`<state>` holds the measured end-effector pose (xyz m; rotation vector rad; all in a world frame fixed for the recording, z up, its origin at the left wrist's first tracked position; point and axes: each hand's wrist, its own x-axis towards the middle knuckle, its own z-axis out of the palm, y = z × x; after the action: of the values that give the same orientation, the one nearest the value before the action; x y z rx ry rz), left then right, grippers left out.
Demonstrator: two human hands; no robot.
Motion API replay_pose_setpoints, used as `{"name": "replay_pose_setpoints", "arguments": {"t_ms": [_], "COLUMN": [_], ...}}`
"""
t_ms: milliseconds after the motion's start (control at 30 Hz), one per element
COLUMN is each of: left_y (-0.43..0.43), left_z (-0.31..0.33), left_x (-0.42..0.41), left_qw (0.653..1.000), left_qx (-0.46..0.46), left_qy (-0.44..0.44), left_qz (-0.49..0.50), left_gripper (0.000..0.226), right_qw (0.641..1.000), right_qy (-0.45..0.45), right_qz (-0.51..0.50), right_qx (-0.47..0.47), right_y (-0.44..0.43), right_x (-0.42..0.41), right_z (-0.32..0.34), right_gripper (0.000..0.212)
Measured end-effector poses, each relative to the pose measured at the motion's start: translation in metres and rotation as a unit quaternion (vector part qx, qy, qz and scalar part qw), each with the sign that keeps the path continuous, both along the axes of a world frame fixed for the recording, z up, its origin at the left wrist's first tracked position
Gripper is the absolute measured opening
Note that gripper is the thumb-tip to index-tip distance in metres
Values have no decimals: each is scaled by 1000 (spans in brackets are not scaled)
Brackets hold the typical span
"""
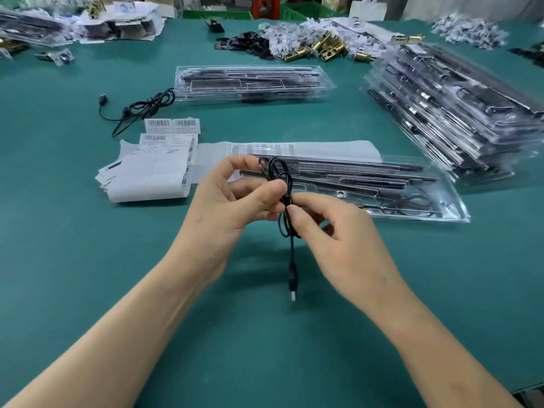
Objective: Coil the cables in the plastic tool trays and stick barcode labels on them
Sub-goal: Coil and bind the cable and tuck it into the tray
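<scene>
Cable (291,248) (just one) pinched between left hand (223,198) and right hand (338,231).

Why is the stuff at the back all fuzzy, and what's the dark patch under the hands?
Head view: the far white piles are blurred, the cable is sharp; the dark patch on the table is the soft shadow of the left hand and right hand.

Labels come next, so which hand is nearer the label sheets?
Left. The left hand is just right of the label sheets; the right hand is farther right, beyond the cable.
</scene>
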<state>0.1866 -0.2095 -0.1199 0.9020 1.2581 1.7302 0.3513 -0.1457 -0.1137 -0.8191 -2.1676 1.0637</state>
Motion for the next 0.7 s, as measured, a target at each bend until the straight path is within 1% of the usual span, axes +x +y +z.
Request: {"name": "replay_pose_setpoints", "arguments": {"t_ms": [33,67,100,200,233,267,333,400,433,467,500,567,600,667,700], "left_y": [0,0,0,0,0,0,0,0,1,1,2,2,2,3,3], "left_z": [-1,-2,-2,-3,-3,-3,-3,-3,-4,-4,-4,-3,-3,-2,-2], "left_x": [0,-1,-1,-4,-5,-6,-6,-6,-7,-8,-9,-11,-12,-10,-9], "left_qw": [1000,999,998,993,991,988,988,991,994,996,997,996,996,994,993], "left_qx": [-8,-18,-27,-53,-66,-74,-77,-79,-81,-79,-75,-67,-65,-64,-64], "left_qy": [18,41,60,86,98,109,109,82,59,30,0,-46,-62,-89,-100], "left_qz": [8,7,-6,-61,-70,-77,-81,-64,-53,-42,-33,-27,-28,-27,-23], "left_gripper": [49,54,51,22,19,21,31,33,29,24,20,21,20,18,18], "right_qw": [1000,1000,999,999,999,998,998,999,996,993,990,980,973,970,972], "right_qy": [-4,-9,-14,-29,-36,-43,-47,-25,-9,0,-1,-31,-48,-74,-79], "right_qz": [5,7,10,22,25,26,17,-41,-78,-105,-108,-40,0,38,38], "right_qx": [-15,-27,-31,-35,-33,-32,-30,-21,-28,-52,-93,-194,-226,-229,-218], "right_y": [0,0,1,2,2,2,1,-1,-2,-4,-8,-20,-26,-34,-36], "right_x": [0,1,2,3,3,3,4,8,14,20,26,32,31,27,23], "right_z": [0,-1,0,2,2,3,3,1,-1,-3,-6,-13,-16,-23,-24], "right_gripper": [17,17,17,15,15,15,14,19,26,35,44,51,52,47,39]}}
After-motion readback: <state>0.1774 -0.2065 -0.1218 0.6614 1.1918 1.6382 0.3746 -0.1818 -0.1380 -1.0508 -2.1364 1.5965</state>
